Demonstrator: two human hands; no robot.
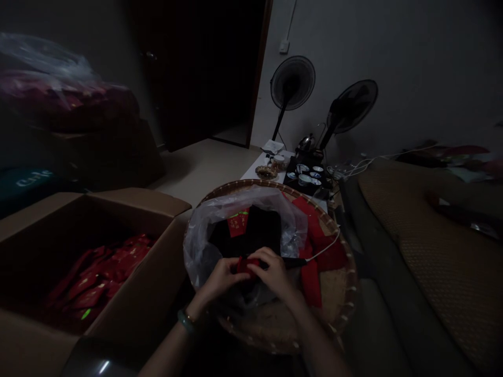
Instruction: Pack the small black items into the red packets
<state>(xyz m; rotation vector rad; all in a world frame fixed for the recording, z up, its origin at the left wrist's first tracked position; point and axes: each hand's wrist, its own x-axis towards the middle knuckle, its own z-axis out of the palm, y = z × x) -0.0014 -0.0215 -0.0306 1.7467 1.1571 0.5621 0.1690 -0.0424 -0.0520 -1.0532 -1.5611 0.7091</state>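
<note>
My left hand (223,276), with a bracelet on its wrist, grips the left side of a small red piece (247,266). My right hand (273,272) closes over the same piece from the right. Its exact kind is hidden by the fingers and the dim light. A black tool handle (295,263) with a pale cord extends rightward from beside my right hand; I cannot tell if that hand holds it. Beyond my hands, a red packet (237,224) with gold marks lies on black material (264,225) inside a clear plastic bag (198,230).
The bag sits in a round woven tray (283,343), with red cloth strips (312,277) at its right. On the left stands an open cardboard box (133,298) holding many red pieces (106,272). Behind are small cups (304,180) and two fans (293,82). A woven mat (416,230) lies right.
</note>
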